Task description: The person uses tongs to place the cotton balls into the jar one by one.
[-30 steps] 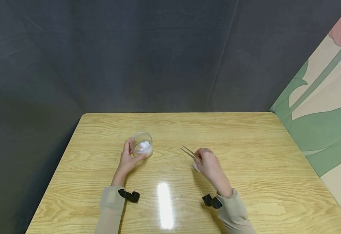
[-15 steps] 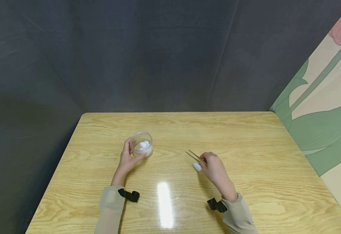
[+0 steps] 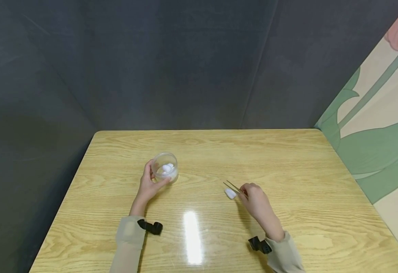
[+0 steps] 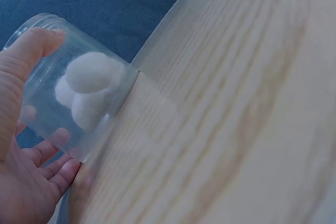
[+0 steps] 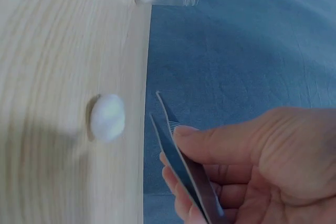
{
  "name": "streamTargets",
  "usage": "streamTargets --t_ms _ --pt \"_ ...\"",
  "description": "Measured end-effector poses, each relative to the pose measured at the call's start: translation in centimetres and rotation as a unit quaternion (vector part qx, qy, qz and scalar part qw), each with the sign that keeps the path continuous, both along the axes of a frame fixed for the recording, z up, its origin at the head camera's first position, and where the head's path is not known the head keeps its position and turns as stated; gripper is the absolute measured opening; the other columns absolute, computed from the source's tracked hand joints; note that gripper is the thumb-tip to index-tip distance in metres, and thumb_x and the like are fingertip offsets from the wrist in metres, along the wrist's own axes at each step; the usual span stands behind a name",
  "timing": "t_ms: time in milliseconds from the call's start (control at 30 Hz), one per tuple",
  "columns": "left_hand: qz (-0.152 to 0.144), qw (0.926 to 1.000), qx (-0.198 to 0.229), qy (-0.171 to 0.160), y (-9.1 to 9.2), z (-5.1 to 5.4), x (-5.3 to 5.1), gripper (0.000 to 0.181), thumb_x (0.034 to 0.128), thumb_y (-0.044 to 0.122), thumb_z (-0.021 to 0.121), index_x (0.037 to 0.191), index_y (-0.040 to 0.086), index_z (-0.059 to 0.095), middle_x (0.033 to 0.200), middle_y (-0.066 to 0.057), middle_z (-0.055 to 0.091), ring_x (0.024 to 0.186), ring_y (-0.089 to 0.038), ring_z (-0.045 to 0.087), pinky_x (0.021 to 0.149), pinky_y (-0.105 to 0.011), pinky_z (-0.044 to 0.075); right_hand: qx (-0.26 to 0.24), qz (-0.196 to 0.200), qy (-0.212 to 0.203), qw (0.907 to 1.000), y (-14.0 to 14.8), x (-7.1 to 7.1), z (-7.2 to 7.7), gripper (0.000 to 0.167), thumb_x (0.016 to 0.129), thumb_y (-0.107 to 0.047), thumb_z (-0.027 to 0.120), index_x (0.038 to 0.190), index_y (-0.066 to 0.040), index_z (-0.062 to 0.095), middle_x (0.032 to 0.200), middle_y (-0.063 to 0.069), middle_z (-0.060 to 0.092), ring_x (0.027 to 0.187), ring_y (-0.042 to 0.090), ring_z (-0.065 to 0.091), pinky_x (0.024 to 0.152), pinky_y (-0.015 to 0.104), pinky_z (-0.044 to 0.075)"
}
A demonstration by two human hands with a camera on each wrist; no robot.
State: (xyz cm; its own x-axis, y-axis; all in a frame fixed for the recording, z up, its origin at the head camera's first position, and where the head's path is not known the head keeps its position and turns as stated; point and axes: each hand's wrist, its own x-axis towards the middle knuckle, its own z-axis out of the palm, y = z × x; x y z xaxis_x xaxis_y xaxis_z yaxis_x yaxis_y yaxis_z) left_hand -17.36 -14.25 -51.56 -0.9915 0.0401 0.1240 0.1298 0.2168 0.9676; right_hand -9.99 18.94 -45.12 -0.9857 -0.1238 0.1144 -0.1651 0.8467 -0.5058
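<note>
A clear plastic jar [image 3: 165,165] without a lid stands on the table, with several cotton balls [image 4: 89,85] inside it. My left hand [image 3: 149,188] holds the jar, thumb on the near side and fingers round the far side. In my right hand [image 3: 257,203] is a pair of metal tweezers [image 3: 234,188], pinched between thumb and fingers. The tweezers' tips are apart, with nothing between them. One loose cotton ball [image 5: 108,118] lies on the table just beside the tips, and a gap shows between it and the tweezers in the right wrist view.
The wooden table [image 3: 199,148] ends at a dark cloth backdrop [image 3: 171,68]. At the right hangs a floral-patterned cloth [image 3: 383,151]. A dark camera mount sits on each wrist [image 3: 260,245]. Light reflects off the table between the arms.
My right hand has moved right and toward me with the tweezers, uncovering the loose cotton ball. My left hand and the jar have stayed in place.
</note>
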Motion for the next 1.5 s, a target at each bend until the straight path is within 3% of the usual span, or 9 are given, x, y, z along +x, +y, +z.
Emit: streamTargets --t_ms 67,400,467,700,767,1100,1500 --pt "0.003 1.0000 -0.004 0.000 -0.2 -0.8 -0.3 0.083 0.0750 0.008 0.078 0.142 0.009 0.029 0.135 -0.020 0.043 0.121 -0.032 0.040 0.092 -0.043 0.032 0.006 0.000 0.004 1.0000 0.1 0.2 -0.2 0.008 0.081 0.001 0.068 0.084 0.007 0.063 0.069 0.009 0.056 0.058 0.015 0.044 0.052 0.028 0.039" --pt "0.005 1.0000 -0.005 -0.002 -0.2 -0.9 -0.3 0.083 0.0743 0.009 0.078 0.142 0.011 0.030 0.136 -0.019 0.043 0.121 -0.031 0.040 0.091 -0.042 0.032 0.010 -0.008 -0.009 0.9999 0.6 1.4 -0.6 0.008 0.081 0.001 0.069 0.083 0.006 0.063 0.069 0.008 0.056 0.058 0.015 0.044 0.051 0.027 0.039" --pt "0.005 1.0000 -0.005 -0.003 -0.1 -0.7 -0.2 0.083 0.0747 0.008 0.078 0.142 0.010 0.029 0.136 -0.021 0.043 0.121 -0.032 0.039 0.091 -0.042 0.032 0.009 -0.009 -0.013 0.9998 0.7 1.5 -0.7 0.008 0.080 0.001 0.069 0.083 0.006 0.063 0.069 0.008 0.056 0.058 0.014 0.044 0.051 0.027 0.039" --pt "-0.006 1.0000 0.004 -0.005 0.5 2.0 0.9 0.082 0.0754 0.000 0.074 0.141 -0.003 0.026 0.135 -0.032 0.038 0.120 -0.043 0.036 0.091 -0.051 0.030 0.012 -0.014 -0.028 0.9994 0.9 1.7 -1.1 0.007 0.079 0.002 0.069 0.081 0.004 0.062 0.068 0.006 0.054 0.058 0.014 0.044 0.051 0.027 0.039" --pt "-0.005 0.9999 0.004 -0.011 0.5 2.3 1.1 0.081 0.0759 0.000 0.074 0.142 -0.003 0.026 0.136 -0.031 0.038 0.120 -0.043 0.036 0.092 -0.052 0.030 0.015 -0.013 -0.027 0.9994 0.9 1.7 -1.2 0.007 0.079 0.003 0.069 0.081 0.004 0.062 0.068 0.006 0.053 0.058 0.014 0.044 0.052 0.027 0.040" --pt "-0.004 0.9999 0.005 -0.008 0.6 2.5 1.1 0.081 0.0759 0.001 0.074 0.141 -0.003 0.027 0.135 -0.032 0.038 0.120 -0.043 0.037 0.092 -0.051 0.030 0.044 -0.002 0.023 0.9988 0.6 1.8 -1.6 0.010 0.075 0.007 0.070 0.074 0.001 0.062 0.065 0.006 0.056 0.056 0.014 0.049 0.050 0.029 0.043" --pt "-0.007 0.9999 0.004 -0.012 0.6 2.6 1.1 0.082 0.0761 0.001 0.075 0.142 -0.002 0.026 0.136 -0.031 0.038 0.122 -0.043 0.036 0.093 -0.053 0.030 0.024 -0.010 0.025 0.9993 0.8 1.4 -1.5 0.007 0.075 0.009 0.066 0.076 0.002 0.063 0.066 0.007 0.057 0.055 0.013 0.046 0.049 0.028 0.040"
